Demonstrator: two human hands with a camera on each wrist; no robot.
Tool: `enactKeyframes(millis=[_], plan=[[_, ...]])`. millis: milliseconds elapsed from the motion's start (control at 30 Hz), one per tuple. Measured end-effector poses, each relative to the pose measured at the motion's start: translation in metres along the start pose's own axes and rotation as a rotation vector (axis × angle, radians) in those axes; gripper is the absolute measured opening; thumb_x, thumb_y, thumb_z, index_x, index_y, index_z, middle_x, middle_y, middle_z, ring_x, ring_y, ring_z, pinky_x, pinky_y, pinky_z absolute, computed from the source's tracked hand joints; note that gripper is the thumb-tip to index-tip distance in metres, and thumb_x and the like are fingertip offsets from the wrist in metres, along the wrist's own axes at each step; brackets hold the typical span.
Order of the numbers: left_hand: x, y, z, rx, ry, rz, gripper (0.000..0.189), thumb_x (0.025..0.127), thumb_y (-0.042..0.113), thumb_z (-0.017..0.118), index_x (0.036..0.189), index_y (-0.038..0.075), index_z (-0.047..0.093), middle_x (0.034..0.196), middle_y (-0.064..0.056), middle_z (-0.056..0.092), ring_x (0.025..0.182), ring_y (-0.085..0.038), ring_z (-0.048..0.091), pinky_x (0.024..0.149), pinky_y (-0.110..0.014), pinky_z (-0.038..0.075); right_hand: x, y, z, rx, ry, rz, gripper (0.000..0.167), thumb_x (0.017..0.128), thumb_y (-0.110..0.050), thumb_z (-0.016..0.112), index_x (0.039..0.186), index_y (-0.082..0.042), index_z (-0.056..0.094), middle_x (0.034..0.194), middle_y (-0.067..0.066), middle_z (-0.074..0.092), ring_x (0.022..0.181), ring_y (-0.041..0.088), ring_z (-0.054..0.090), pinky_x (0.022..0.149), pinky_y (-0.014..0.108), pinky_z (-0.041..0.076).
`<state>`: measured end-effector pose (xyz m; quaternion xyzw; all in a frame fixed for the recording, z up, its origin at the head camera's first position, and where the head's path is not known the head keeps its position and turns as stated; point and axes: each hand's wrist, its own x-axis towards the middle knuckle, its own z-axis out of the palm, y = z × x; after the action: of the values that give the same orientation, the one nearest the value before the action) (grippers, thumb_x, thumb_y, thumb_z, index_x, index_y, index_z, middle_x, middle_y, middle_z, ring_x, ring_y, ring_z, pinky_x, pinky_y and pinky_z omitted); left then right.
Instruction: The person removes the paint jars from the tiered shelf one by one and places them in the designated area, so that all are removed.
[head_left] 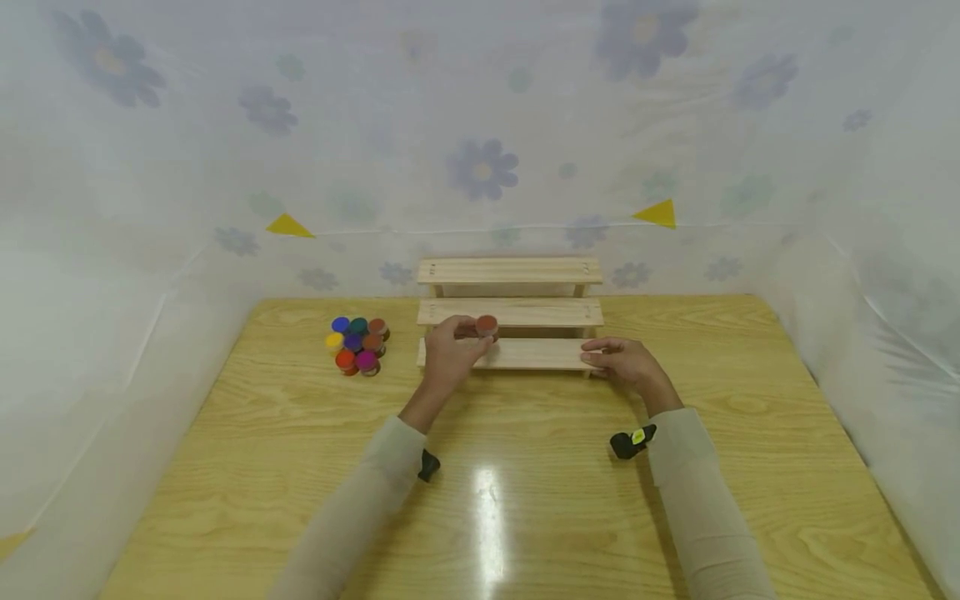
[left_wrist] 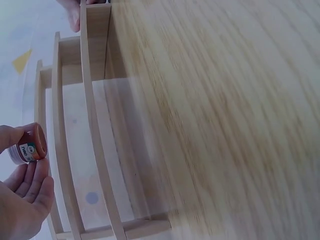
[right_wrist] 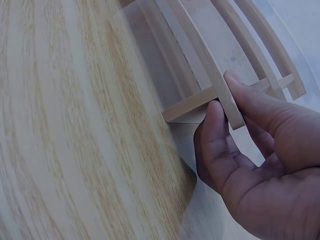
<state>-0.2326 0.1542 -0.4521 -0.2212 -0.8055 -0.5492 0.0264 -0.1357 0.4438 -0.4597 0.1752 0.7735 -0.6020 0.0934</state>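
Note:
My left hand (head_left: 448, 357) pinches a small paint pot (head_left: 487, 327) between thumb and fingers, above the lowest step of a three-step wooden rack (head_left: 517, 313). In the left wrist view this paint pot (left_wrist: 32, 144) is reddish brown with a small printed label, tilted on its side relative to the picture. At the rack's right end my right hand (head_left: 630, 365) grips the tip of the lowest step. The right wrist view shows thumb and fingers on opposite faces of that step's board (right_wrist: 226, 97).
Several more paint pots stand close together on the table left of the rack, among them a yellow one (head_left: 334, 342), a red one (head_left: 346, 360) and a magenta one (head_left: 367, 361). A flower-patterned sheet (head_left: 375, 158) hangs behind the wooden table (head_left: 555, 492).

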Motion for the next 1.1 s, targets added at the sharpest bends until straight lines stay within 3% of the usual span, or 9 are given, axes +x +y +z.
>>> enactKeyframes(millis=[233,400,567,833,1100], plan=[[0.0,-0.005,-0.017,0.01,0.017,-0.018,0.033,0.081,0.021,0.076,0.107,0.004,0.064,0.099,-0.01,0.07,0.093,-0.022,0.066,0.089,-0.041,0.054,0.002,0.001,0.0,0.009,-0.001,-0.004,0.049,0.089,-0.024,0.067,0.13,0.0,0.054,0.107,-0.008,0.06,0.089,0.004,0.062,0.086,0.027,0.055],[-0.001,-0.013,-0.029,0.026,0.054,-0.006,0.033,0.08,0.019,0.077,0.106,0.003,0.064,0.099,-0.012,0.07,0.093,-0.024,0.067,0.086,-0.042,0.054,0.001,0.0,0.0,-0.005,-0.003,0.004,0.051,0.09,-0.024,0.066,0.132,0.001,0.053,0.12,0.002,0.057,0.089,0.002,0.061,0.087,0.026,0.055],[-0.004,-0.019,-0.042,0.02,0.068,-0.038,0.036,0.082,0.02,0.075,0.11,0.002,0.063,0.103,-0.014,0.069,0.097,-0.028,0.065,0.085,-0.044,0.054,0.001,0.0,0.0,-0.019,-0.006,0.004,0.05,0.091,-0.024,0.065,0.132,0.001,0.052,0.134,0.012,0.05,0.09,0.003,0.061,0.087,0.026,0.055],[-0.003,-0.024,-0.057,0.058,0.148,0.009,0.035,0.08,0.016,0.077,0.108,0.0,0.064,0.105,-0.017,0.067,0.097,-0.031,0.064,0.088,-0.048,0.053,0.002,0.002,-0.003,-0.012,-0.004,0.009,0.051,0.089,-0.025,0.067,0.132,0.0,0.053,0.119,0.004,0.052,0.091,0.006,0.06,0.085,0.026,0.055],[-0.005,-0.034,-0.075,0.095,0.208,0.057,0.036,0.079,0.015,0.078,0.107,-0.003,0.065,0.103,-0.02,0.068,0.094,-0.033,0.066,0.087,-0.049,0.053,0.003,0.004,-0.004,0.002,-0.025,-0.003,0.054,0.089,-0.025,0.067,0.133,0.002,0.051,0.116,0.0,0.054,0.089,0.004,0.06,0.084,0.025,0.055]])
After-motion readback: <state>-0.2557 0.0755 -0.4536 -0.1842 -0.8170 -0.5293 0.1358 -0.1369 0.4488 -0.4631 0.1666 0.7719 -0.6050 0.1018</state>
